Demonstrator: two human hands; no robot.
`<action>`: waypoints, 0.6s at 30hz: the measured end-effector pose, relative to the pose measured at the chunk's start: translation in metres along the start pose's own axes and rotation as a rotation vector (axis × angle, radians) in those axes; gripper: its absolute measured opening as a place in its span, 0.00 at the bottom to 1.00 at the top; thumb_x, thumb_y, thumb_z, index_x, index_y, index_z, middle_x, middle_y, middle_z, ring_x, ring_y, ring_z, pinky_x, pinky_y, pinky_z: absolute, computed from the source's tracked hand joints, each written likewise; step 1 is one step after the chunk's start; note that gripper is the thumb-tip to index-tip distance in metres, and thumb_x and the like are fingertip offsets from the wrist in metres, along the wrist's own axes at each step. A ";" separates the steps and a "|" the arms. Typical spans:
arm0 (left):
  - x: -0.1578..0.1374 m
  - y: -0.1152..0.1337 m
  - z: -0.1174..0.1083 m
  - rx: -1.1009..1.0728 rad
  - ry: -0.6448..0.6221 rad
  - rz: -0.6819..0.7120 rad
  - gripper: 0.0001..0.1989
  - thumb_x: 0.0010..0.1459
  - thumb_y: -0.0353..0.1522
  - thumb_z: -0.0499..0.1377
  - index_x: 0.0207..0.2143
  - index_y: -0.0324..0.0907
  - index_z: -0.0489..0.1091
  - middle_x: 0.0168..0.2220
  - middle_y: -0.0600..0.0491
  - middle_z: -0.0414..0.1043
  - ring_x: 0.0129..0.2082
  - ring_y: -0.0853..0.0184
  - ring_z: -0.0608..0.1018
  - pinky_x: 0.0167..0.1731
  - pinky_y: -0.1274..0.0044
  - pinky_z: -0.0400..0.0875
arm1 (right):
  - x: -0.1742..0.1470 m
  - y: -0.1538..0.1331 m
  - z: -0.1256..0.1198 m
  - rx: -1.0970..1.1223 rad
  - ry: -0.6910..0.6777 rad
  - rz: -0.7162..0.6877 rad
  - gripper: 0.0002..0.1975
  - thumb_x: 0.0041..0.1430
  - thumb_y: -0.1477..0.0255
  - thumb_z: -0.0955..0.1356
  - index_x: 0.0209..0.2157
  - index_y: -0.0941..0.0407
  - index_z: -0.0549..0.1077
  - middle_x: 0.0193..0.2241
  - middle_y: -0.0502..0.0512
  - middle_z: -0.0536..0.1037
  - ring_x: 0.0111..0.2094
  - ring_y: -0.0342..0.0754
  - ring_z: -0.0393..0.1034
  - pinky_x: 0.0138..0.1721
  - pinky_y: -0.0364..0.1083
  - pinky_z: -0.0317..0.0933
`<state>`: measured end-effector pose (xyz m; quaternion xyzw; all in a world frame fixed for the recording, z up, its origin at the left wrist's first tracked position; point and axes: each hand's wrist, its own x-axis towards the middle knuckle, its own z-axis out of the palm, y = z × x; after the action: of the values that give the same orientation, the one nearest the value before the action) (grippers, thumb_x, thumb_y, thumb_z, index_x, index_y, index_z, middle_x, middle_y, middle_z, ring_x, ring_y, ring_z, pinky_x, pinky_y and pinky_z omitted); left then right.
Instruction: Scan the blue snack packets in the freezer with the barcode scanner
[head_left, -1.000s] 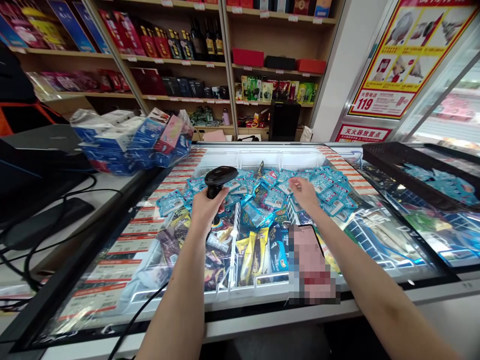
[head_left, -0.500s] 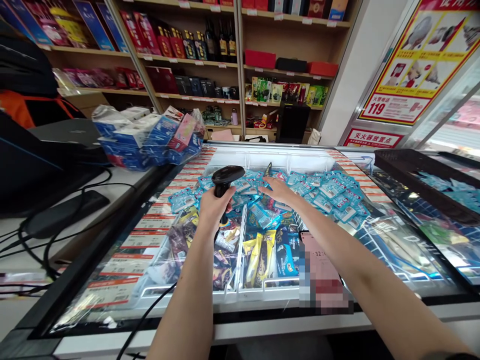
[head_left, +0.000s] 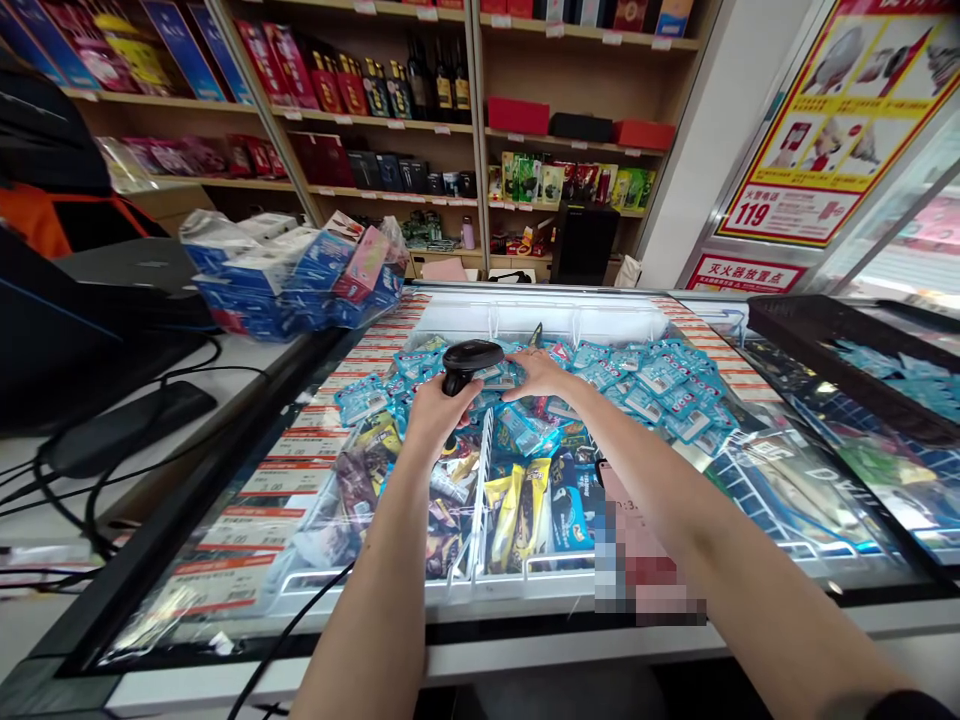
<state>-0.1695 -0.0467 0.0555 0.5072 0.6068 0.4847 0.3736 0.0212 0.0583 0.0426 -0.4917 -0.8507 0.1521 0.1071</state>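
My left hand (head_left: 436,412) is wrapped round the handle of a black barcode scanner (head_left: 472,354), its head turned toward the right. My right hand (head_left: 541,375) is open just right of the scanner head, fingers apart over the small blue packets (head_left: 667,378). Whether its fingertips touch a packet I cannot tell. Many such packets lie spread across the glass top of a chest freezer (head_left: 247,570). Below the glass, yellow ice cream wrappers (head_left: 532,510) and other wrapped ices sit in white wire baskets.
A phone (head_left: 626,500), partly blurred out, lies under my right forearm. At the left are a plastic-wrapped stack of blue boxes (head_left: 292,270) and a black cable (head_left: 300,625). A dark tray (head_left: 795,345) with more blue packets stands at the right. Stocked shelves rise behind.
My left hand has moved the scanner slightly right. My right hand has shifted a little left, so scanner head and fingers are now closer together.
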 end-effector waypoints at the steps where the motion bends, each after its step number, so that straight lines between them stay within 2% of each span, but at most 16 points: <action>1: 0.001 -0.001 0.000 -0.001 0.011 0.005 0.17 0.45 0.44 0.66 0.29 0.40 0.68 0.20 0.55 0.68 0.14 0.71 0.68 0.13 0.78 0.61 | -0.001 0.000 0.000 -0.001 0.003 0.012 0.51 0.40 0.54 0.78 0.64 0.56 0.62 0.61 0.66 0.63 0.63 0.66 0.54 0.59 0.57 0.55; 8: 0.002 -0.002 0.001 0.014 0.045 0.011 0.16 0.46 0.44 0.65 0.27 0.41 0.67 0.20 0.55 0.68 0.14 0.72 0.68 0.14 0.79 0.62 | -0.009 0.007 -0.002 0.052 0.001 0.066 0.59 0.33 0.49 0.78 0.65 0.57 0.60 0.61 0.70 0.63 0.64 0.68 0.52 0.60 0.59 0.53; 12: 0.002 -0.002 0.002 0.014 0.039 0.022 0.16 0.45 0.43 0.65 0.28 0.40 0.68 0.20 0.55 0.69 0.14 0.70 0.69 0.14 0.78 0.62 | -0.008 0.009 -0.004 0.107 -0.004 0.152 0.52 0.47 0.42 0.69 0.67 0.57 0.57 0.65 0.69 0.58 0.67 0.67 0.50 0.62 0.58 0.52; 14: 0.002 -0.002 0.002 0.011 0.031 0.026 0.16 0.45 0.43 0.65 0.28 0.40 0.68 0.19 0.55 0.68 0.14 0.70 0.69 0.15 0.78 0.62 | -0.006 0.009 -0.003 0.085 0.007 0.175 0.50 0.49 0.44 0.70 0.66 0.57 0.58 0.65 0.69 0.60 0.66 0.67 0.51 0.61 0.58 0.52; 18: 0.002 -0.002 0.001 0.030 0.027 0.034 0.16 0.46 0.44 0.65 0.28 0.41 0.68 0.19 0.55 0.68 0.14 0.70 0.69 0.15 0.78 0.62 | -0.002 0.009 -0.002 0.063 0.038 0.158 0.47 0.45 0.51 0.75 0.63 0.56 0.64 0.61 0.66 0.67 0.64 0.66 0.57 0.60 0.57 0.55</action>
<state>-0.1694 -0.0450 0.0536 0.5165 0.6104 0.4885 0.3493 0.0300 0.0610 0.0409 -0.5563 -0.8019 0.1775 0.1265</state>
